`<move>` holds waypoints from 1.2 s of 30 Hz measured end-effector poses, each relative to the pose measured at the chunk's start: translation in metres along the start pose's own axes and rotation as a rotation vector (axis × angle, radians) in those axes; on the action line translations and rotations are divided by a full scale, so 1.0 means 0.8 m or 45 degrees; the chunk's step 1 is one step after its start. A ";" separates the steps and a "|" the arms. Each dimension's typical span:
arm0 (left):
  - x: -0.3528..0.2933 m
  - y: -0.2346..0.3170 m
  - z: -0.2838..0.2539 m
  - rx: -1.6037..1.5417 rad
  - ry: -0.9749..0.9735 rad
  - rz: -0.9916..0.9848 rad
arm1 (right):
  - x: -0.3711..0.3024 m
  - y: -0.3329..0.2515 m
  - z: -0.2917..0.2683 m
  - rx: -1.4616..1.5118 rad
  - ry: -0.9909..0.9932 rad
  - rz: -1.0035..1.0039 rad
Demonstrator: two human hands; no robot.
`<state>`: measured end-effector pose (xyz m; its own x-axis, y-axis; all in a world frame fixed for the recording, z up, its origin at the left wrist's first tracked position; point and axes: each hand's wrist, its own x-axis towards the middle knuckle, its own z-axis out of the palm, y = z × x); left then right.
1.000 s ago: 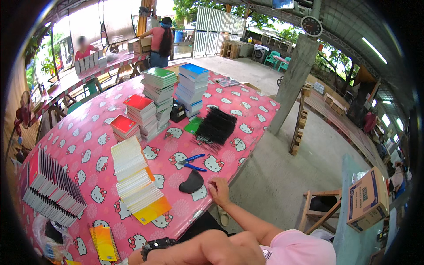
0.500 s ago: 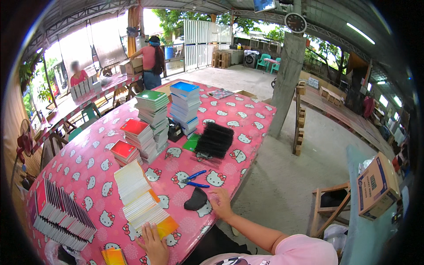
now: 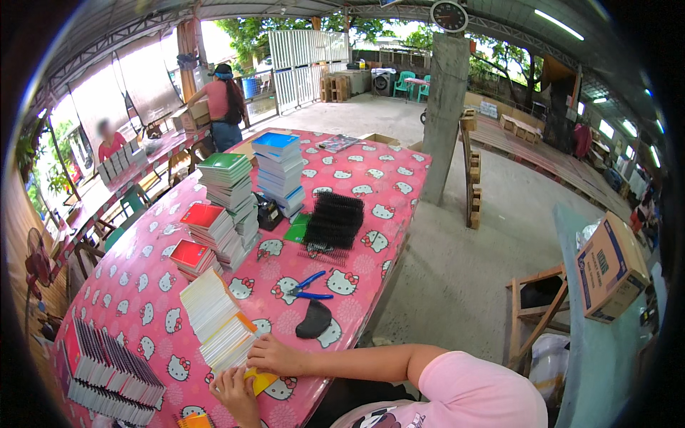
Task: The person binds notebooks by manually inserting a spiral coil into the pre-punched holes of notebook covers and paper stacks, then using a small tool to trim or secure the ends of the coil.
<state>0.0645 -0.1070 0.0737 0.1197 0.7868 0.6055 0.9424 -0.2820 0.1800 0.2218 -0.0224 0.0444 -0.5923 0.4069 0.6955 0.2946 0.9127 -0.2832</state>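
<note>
Fanned stack of white booklets (image 3: pixel 214 321) lies at near edge of pink cat-print table (image 3: pixel 371 178), both hands on its near end. Right hand (image 3: pixel 275 354), fingers together & curled, rests on stack's lower corner; left hand (image 3: pixel 234 391), fingers bent, presses a yellow cover (image 3: pixel 258 379) just below stack. Right of stack: black pouch (image 3: pixel 314 319), blue-handled pliers (image 3: pixel 308 285). Beyond stack: red notebook piles (image 3: pixel 203 232), black comb bindings (image 3: pixel 334 221)
</note>
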 end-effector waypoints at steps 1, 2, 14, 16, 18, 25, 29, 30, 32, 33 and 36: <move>-0.004 -0.002 0.003 0.003 0.030 -0.026 | 0.001 0.001 0.002 0.014 -0.008 -0.011; -0.007 -0.003 0.005 0.004 0.059 -0.052 | 0.002 0.001 0.004 0.002 0.009 -0.028; -0.084 -0.023 -0.015 -0.692 -0.278 -0.843 | -0.047 -0.038 0.001 1.000 0.153 0.729; -0.090 -0.005 0.017 -1.208 0.174 -0.839 | -0.045 -0.059 -0.001 0.990 0.127 0.683; -0.097 0.012 0.033 -1.480 0.371 -0.854 | -0.053 -0.059 -0.001 0.930 0.043 0.664; -0.141 0.006 0.041 -1.574 0.284 -1.034 | -0.056 -0.087 0.023 1.256 0.214 0.969; -0.095 0.050 -0.005 -0.469 0.417 -0.575 | -0.060 -0.090 0.009 1.145 0.183 1.051; -0.073 0.065 -0.018 -0.311 0.393 -0.435 | -0.063 -0.085 0.008 1.135 0.210 1.050; -0.053 0.077 -0.024 -0.199 0.238 -0.265 | -0.062 -0.081 0.004 1.207 0.181 1.146; -0.055 0.072 -0.014 -0.248 0.130 -0.235 | -0.061 -0.077 0.004 1.144 0.146 1.093; -0.057 0.063 -0.012 -0.312 0.043 -0.229 | -0.042 -0.040 -0.013 0.806 0.145 0.888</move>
<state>0.1033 -0.1623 0.0621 -0.0566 0.8184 0.5718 0.8434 -0.2673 0.4661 0.2401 -0.0659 0.0369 -0.3496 0.8924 0.2854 0.0728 0.3296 -0.9413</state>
